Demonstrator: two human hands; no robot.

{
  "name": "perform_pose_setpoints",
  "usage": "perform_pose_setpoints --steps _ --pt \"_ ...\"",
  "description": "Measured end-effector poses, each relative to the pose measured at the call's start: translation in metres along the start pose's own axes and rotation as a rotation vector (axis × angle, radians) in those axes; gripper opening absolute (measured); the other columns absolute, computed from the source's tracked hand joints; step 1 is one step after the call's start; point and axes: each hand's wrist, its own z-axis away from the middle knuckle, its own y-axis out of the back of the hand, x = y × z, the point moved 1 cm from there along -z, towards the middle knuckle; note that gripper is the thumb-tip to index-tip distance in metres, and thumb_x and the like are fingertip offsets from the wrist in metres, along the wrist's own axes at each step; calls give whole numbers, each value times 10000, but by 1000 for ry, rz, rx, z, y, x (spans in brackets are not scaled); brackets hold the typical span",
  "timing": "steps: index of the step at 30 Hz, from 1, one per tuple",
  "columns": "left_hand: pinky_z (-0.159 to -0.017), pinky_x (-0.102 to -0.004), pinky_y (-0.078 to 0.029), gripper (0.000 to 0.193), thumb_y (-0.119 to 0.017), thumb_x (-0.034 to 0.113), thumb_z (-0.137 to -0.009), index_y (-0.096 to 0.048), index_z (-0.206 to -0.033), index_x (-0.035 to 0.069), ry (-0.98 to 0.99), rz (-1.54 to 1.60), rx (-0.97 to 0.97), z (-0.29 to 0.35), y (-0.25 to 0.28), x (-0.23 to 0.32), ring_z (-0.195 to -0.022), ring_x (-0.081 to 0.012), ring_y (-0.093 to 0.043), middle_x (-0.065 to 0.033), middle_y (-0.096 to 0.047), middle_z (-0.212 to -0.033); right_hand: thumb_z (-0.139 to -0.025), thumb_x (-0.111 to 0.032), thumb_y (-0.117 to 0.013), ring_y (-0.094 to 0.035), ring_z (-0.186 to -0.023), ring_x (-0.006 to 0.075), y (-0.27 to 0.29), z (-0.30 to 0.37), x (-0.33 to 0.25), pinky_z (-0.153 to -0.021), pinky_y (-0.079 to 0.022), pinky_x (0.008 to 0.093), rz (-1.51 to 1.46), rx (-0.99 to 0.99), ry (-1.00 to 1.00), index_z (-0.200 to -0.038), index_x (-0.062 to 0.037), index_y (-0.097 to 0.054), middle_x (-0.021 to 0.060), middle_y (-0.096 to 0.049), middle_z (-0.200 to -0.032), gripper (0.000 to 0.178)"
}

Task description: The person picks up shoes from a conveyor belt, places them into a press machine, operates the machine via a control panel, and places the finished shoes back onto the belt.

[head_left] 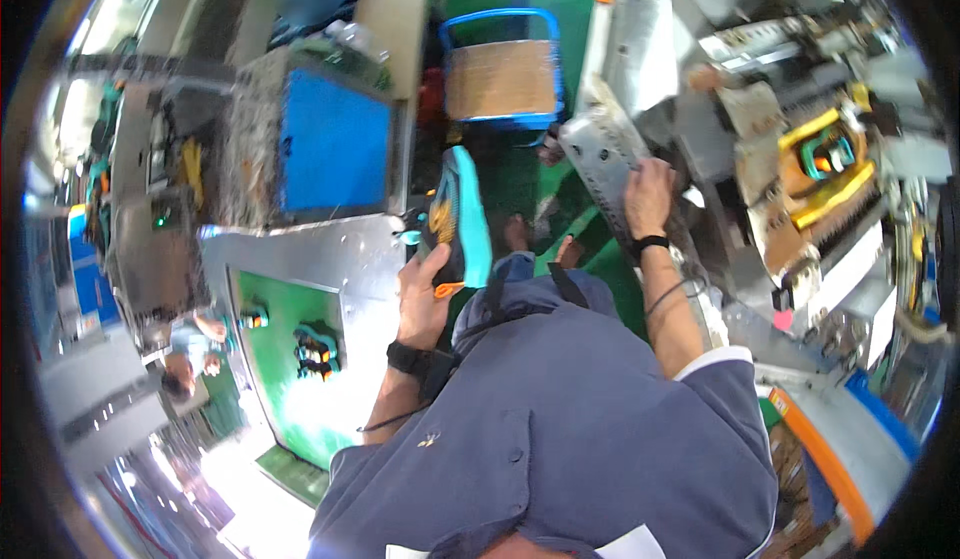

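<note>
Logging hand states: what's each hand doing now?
Left hand: closed, holding a teal-soled shoe.
Right hand: on the metal panel; open or closed, can't tell.

Cannot see all of left hand (pixel 424 294), partly hidden behind shoe (pixel 473 219). Cannot tell grip from mere touch of right hand (pixel 648 199) on plate (pixel 600 144), right of shoe. Cannot make out blurred co-worker (pixel 180 374), lower left of shoe.
</note>
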Motion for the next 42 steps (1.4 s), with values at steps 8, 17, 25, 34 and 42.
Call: perform_pose_setpoints --steps 8,17,25,34,42 --pt "-846 -310 -491 340 -660 116 -882 -575 -1141 -87 -20 171 -11 -20 43 -24 -929 -176 -624 -101 -647 -1050 -816 -87 -623 -519 -1105 378 7 -8 -14 -985 -387 466 88 -85 -39 -1141 -9 -598 206 -590 -1133 336" --pt "-753 -402 -546 305 -695 183 -869 -619 -1066 -37 81 388 457 -6 168 -87 -871 -211 -650 -96 -657 -1001 -916 -72 -592 -606 -824 126 -4 -11 -141 -719 -473 232 -857 -644 -125 -1107 -22 -617 42 -656 -963 199" --pt "-651 -390 -548 400 -776 161 -730 -622 -1005 -86 -192 522 1145 -63 366 -118 -744 -240 -658 -139 -666 -881 -947 -111 -574 -624 -897 145 9 -46 -280 -759 -477 262 -942 -695 -150 -1120 -30 -615 82 -668 -1072 195" --pt "-811 -407 -516 557 -759 247 -708 -557 -1130 -54 -50 120 1439 -119 540 -127 -885 -341 -656 -201 -665 -979 -959 -35 -531 -597 -1020 228 -10 -86 -527 -877 -490 324 -638 -268 839 -1141 4 -583 108 -630 -1160 194" --pt "-1045 -496 -361 780 -763 299 -753 -392 -1326 -78 116 -716 1570 -128 588 -111 -1261 -414 -443 -248 -466 -1351 -938 -49 -527 -558 -1173 231 -50 -47 -626 -1003 -428 363 -908 -576 450 -1145 28 -606 141 -614 -1245 235"
